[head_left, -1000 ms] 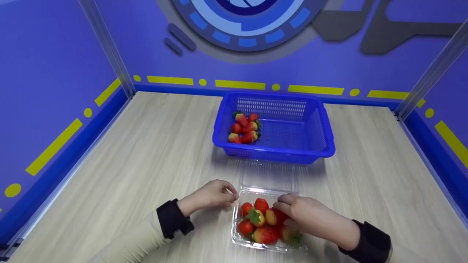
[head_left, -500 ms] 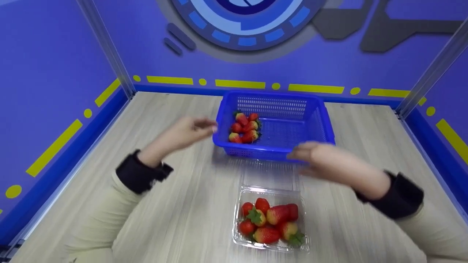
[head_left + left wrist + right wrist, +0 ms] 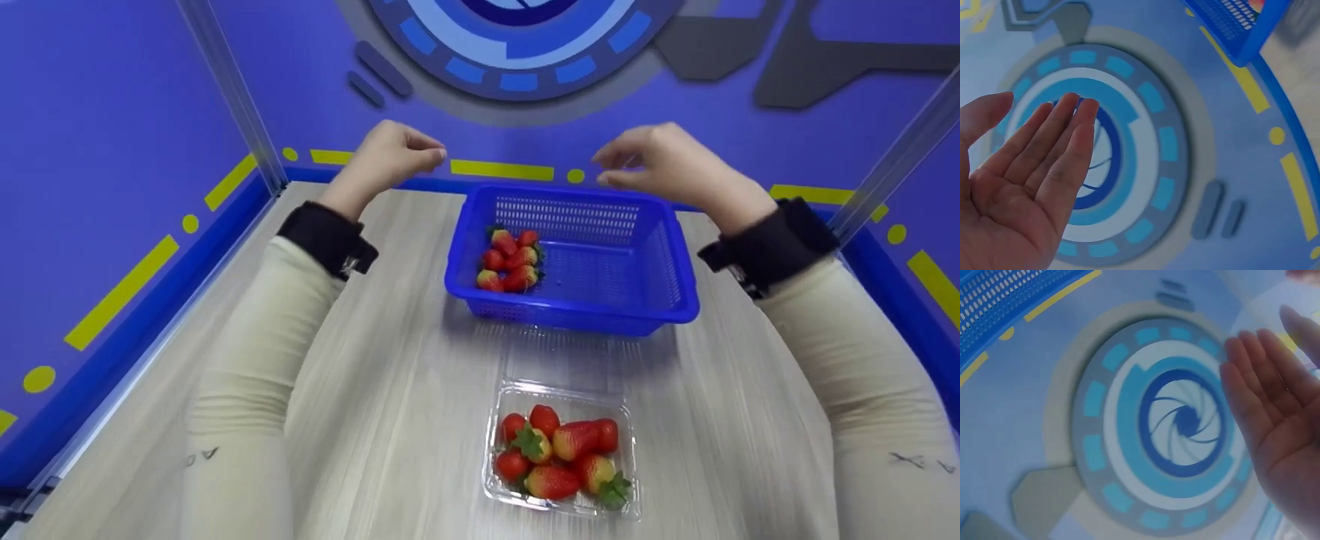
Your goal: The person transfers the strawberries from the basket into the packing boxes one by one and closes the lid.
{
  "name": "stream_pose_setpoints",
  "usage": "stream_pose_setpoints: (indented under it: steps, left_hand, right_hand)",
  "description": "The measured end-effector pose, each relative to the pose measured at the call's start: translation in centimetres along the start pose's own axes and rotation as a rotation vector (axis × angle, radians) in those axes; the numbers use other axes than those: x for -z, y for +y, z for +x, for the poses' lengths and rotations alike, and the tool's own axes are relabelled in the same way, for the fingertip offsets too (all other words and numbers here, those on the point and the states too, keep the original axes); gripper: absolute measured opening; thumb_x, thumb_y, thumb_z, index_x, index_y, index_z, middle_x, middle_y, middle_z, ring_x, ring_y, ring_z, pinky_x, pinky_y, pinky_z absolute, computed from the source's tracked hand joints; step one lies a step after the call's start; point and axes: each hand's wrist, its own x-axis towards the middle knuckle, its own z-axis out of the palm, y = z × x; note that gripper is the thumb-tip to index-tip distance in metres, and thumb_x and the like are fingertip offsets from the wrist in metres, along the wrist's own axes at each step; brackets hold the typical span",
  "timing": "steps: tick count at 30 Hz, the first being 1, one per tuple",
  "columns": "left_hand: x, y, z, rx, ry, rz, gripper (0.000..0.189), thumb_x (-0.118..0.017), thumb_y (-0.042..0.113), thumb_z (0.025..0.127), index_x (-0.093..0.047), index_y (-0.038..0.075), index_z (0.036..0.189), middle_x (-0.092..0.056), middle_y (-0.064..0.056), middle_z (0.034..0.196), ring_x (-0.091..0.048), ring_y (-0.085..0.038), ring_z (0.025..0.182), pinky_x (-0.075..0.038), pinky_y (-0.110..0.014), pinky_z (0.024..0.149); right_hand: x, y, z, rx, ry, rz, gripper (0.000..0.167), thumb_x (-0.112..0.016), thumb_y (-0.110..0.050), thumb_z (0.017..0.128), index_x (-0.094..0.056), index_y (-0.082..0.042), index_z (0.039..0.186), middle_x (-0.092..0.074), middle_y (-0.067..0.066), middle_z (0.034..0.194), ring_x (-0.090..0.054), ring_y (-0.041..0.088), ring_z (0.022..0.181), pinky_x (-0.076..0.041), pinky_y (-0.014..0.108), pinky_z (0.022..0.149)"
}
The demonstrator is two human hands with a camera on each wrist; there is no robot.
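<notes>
Blue wall (image 3: 315, 75) behind; both hands (image 3: 394, 154) (image 3: 664, 161) have left the boxed strawberries (image 3: 551, 481) toward the table's (image 3: 405, 375) near edge; fingers (image 3: 429, 156) relaxed, empty; handling seems paused.

Raised and well apart, left hand (image 3: 390, 159) and right hand (image 3: 664, 163) hover, seemingly relaxed.

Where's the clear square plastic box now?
Head view: low, just right of centre, the clear square plastic box of red strawberries sits on the pale wood-grain table, nearer the camera than the blue rectangular plastic basket.
</notes>
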Motion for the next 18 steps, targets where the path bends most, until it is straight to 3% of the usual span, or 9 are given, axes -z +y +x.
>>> stream_pose_setpoints:
  steps: [5,8,11,15,18]
  left_hand:
    - [-2.4,-1.5,3.2,0.068,0.003,-0.013,0.038,-0.059,0.020,0.101,-0.067,0.000,0.132,-0.069,-0.021,0.134,-0.069,-0.028,0.117,-0.056,-0.034,0.103]
    - [-4.5,-2.6,4.6,0.110,-0.001,0.003,0.037,-0.062,0.020,0.099,-0.070,-0.001,0.128,-0.072,-0.022,0.126,-0.068,-0.021,0.094,-0.057,-0.025,0.085]
    - [-6.4,-3.8,5.6,0.134,0.007,0.052,0.034,-0.066,0.020,0.096,-0.074,-0.003,0.120,-0.075,-0.018,0.106,-0.058,-0.013,0.076,-0.048,-0.021,0.068]
    - [-8.6,-5.3,6.4,0.156,0.053,0.131,0.022,-0.071,0.020,0.093,-0.076,-0.002,0.091,-0.060,-0.003,0.075,-0.050,-0.012,0.069,-0.041,-0.023,0.064]
    - [-9.9,-6.1,6.5,0.194,0.058,0.166,0.032,-0.071,0.021,0.094,-0.059,0.005,0.069,-0.048,0.003,0.066,-0.047,-0.015,0.070,-0.040,-0.025,0.066]
  right_hand:
    - [-0.4,1.8,2.0,-0.127,-0.011,0.038,0.029,-0.064,-0.013,0.101,-0.069,0.004,0.125,-0.071,0.027,0.117,-0.067,0.041,0.107,-0.054,0.054,0.096]
    - [-1.4,3.1,2.8,-0.189,-0.044,0.051,0.031,-0.063,-0.014,0.102,-0.068,0.004,0.126,-0.071,0.029,0.119,-0.066,0.042,0.107,-0.053,0.054,0.096]
    - [-2.9,4.3,3.8,-0.212,-0.059,0.068,0.032,-0.064,-0.014,0.101,-0.068,0.005,0.126,-0.071,0.029,0.119,-0.067,0.043,0.106,-0.054,0.054,0.096]
    - [-5.6,5.4,5.2,-0.216,-0.069,0.107,0.031,-0.067,-0.011,0.097,-0.070,0.006,0.123,-0.072,0.029,0.117,-0.069,0.043,0.104,-0.055,0.054,0.097]
    - [-7.9,5.9,5.9,-0.225,-0.092,0.153,0.031,-0.070,-0.007,0.094,-0.069,0.008,0.122,-0.072,0.030,0.118,-0.069,0.044,0.108,-0.055,0.053,0.100]
